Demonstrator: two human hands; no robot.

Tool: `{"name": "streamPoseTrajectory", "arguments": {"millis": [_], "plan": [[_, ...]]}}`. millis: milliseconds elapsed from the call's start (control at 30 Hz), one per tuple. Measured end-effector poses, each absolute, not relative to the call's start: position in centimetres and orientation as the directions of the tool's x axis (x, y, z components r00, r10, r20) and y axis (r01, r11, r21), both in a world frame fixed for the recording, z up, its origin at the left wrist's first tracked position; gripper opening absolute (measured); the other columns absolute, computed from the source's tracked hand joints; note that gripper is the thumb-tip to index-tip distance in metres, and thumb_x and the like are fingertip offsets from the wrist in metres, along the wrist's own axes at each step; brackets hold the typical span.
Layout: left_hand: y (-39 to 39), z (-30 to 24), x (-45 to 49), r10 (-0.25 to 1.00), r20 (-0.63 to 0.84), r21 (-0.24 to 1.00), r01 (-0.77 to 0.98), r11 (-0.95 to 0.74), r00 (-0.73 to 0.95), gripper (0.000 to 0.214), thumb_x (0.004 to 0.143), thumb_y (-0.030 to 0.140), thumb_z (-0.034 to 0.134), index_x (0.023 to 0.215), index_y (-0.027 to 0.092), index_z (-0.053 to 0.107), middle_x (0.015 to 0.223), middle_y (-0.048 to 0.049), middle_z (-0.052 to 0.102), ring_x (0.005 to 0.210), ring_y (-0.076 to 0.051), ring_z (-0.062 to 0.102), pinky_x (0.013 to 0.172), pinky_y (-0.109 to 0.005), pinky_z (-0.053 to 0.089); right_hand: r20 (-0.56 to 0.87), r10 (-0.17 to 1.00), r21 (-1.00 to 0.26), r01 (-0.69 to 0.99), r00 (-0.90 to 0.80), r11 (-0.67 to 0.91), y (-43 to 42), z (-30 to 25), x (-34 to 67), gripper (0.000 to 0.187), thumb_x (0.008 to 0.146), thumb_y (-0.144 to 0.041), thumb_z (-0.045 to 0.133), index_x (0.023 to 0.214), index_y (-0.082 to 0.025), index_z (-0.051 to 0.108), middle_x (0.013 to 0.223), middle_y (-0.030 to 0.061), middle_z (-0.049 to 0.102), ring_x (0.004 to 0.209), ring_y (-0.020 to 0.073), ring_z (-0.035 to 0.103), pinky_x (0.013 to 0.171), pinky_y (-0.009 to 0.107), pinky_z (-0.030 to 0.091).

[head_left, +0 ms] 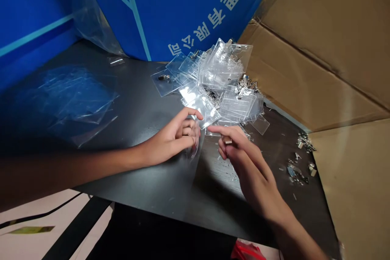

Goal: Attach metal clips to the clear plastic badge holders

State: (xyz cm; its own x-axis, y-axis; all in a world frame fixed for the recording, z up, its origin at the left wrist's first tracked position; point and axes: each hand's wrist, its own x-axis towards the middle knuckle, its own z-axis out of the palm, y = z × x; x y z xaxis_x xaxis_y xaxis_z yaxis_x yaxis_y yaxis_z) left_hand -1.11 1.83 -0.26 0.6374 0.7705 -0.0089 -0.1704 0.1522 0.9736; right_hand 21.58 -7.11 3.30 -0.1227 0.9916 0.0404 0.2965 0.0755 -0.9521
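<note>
Near the middle of the table my left hand (179,134) has its fingers curled around a clear plastic badge holder (195,150), seen nearly edge-on and partly hidden by the fingers. Just right of it, my right hand (240,150) points its index finger towards the left hand. Between its thumb and curled fingers sits a small shiny metal clip (227,140). Beyond both hands lies a heap of clear badge holders (225,69), with metal clips (246,83) showing among them.
Loose clear plastic sleeves (76,93) lie on the dark table (137,113) at the left. Several metal clips (297,172) are scattered near the right edge. A blue printed panel (170,8) stands behind, and cardboard (304,69) borders the right side.
</note>
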Motion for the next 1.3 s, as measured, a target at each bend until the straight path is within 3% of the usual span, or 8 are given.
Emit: {"name": "streamPoseTrajectory", "arguments": {"millis": [100, 267, 433, 500, 667, 833, 1100, 1300], "plan": [[1.6, -0.1, -1.2, 0.785, 0.013, 0.985, -0.143, 0.096, 0.620, 0.047, 0.091, 0.015, 0.069, 0.132, 0.026, 0.047, 0.097, 0.0026, 0.061, 0.083, -0.015, 0.064, 0.079, -0.032, 0.054, -0.006, 0.998, -0.960, 0.281, -0.067, 0.013, -4.7, 1.1, 21.6, 0.032, 0.114, -0.035, 0.054, 0.134, -0.029, 0.079, 0.101, 0.0027, 0.064, 0.095, 0.0223, 0.065, 0.095, 0.042, 0.053], [1.4, -0.2, -1.3, 0.779, 0.051, 0.995, -0.095, 0.011, 0.625, 0.048, 0.092, 0.014, 0.072, 0.132, 0.026, 0.049, 0.101, 0.0021, 0.060, 0.084, -0.014, 0.064, 0.077, -0.030, 0.052, 0.005, 0.998, -0.997, 0.073, -0.055, 0.009, -3.9, -1.8, 21.0, 0.025, 0.113, -0.044, 0.061, 0.128, -0.028, 0.072, 0.105, 0.0042, 0.072, 0.101, 0.0235, 0.076, 0.100, 0.044, 0.060], [1.2, -0.3, -1.3, 0.765, 0.075, 0.997, -0.063, -0.044, 0.640, 0.048, 0.095, 0.014, 0.072, 0.136, 0.027, 0.049, 0.102, 0.0020, 0.058, 0.084, -0.013, 0.064, 0.074, -0.029, 0.050, 0.181, 0.983, -0.967, 0.184, 0.012, 0.176, -3.9, -1.9, 20.6, 0.013, 0.108, -0.033, 0.067, 0.118, -0.029, 0.074, 0.115, 0.0061, 0.074, 0.107, 0.0242, 0.074, 0.100, 0.044, 0.061], [1.2, -0.4, -1.3, 0.765, 0.089, 0.996, -0.072, -0.056, 0.638, 0.047, 0.096, 0.015, 0.071, 0.136, 0.026, 0.049, 0.101, 0.0022, 0.058, 0.084, -0.013, 0.064, 0.075, -0.029, 0.050, 0.204, 0.979, -0.962, 0.189, 0.008, 0.199, -3.9, -1.9, 20.6, 0.012, 0.110, -0.030, 0.063, 0.118, -0.029, 0.072, 0.110, 0.0050, 0.076, 0.100, 0.0223, 0.073, 0.094, 0.042, 0.061], [1.4, -0.4, -1.2, 0.784, 0.084, 0.996, -0.055, -0.063, 0.615, 0.047, 0.095, 0.017, 0.073, 0.134, 0.026, 0.049, 0.099, 0.0026, 0.059, 0.082, -0.014, 0.064, 0.075, -0.030, 0.051, 0.128, 0.992, -0.990, 0.067, 0.012, 0.127, -4.1, -2.0, 20.2, 0.007, 0.105, -0.030, 0.071, 0.110, -0.027, 0.067, 0.102, 0.0037, 0.077, 0.082, 0.0182, 0.072, 0.078, 0.038, 0.063], [1.4, -0.4, -1.2, 0.814, 0.063, 0.997, -0.004, -0.075, 0.577, 0.051, 0.093, 0.022, 0.077, 0.136, 0.027, 0.051, 0.100, 0.0019, 0.060, 0.082, -0.014, 0.066, 0.077, -0.030, 0.053, 0.060, 0.998, -0.998, 0.006, 0.001, 0.060, -3.9, -1.9, 20.2, 0.018, 0.093, -0.037, 0.086, 0.095, -0.026, 0.072, 0.091, 0.0027, 0.077, 0.079, 0.0196, 0.073, 0.080, 0.041, 0.066], [1.6, -0.4, -1.1, 0.832, 0.052, 0.997, 0.024, -0.079, 0.553, 0.055, 0.089, 0.023, 0.080, 0.137, 0.025, 0.051, 0.101, 0.0014, 0.059, 0.087, -0.016, 0.066, 0.082, -0.031, 0.058, 0.078, 0.996, -0.996, -0.041, -0.042, 0.077, -3.8, -1.7, 20.6, 0.010, 0.089, -0.038, 0.091, 0.098, -0.032, 0.090, 0.100, 0.0033, 0.081, 0.089, 0.0209, 0.075, 0.088, 0.043, 0.067], [1.7, -0.6, -1.2, 0.839, 0.038, 0.997, 0.030, -0.064, 0.543, 0.056, 0.089, 0.025, 0.081, 0.137, 0.024, 0.050, 0.100, 0.0009, 0.058, 0.088, -0.016, 0.066, 0.077, -0.030, 0.057, -0.088, 0.995, -0.982, -0.165, -0.047, -0.095, -4.1, -2.3, 20.5, 0.029, 0.079, -0.050, 0.101, 0.093, -0.029, 0.087, 0.095, 0.0026, 0.083, 0.086, 0.0199, 0.075, 0.086, 0.040, 0.067]]}}
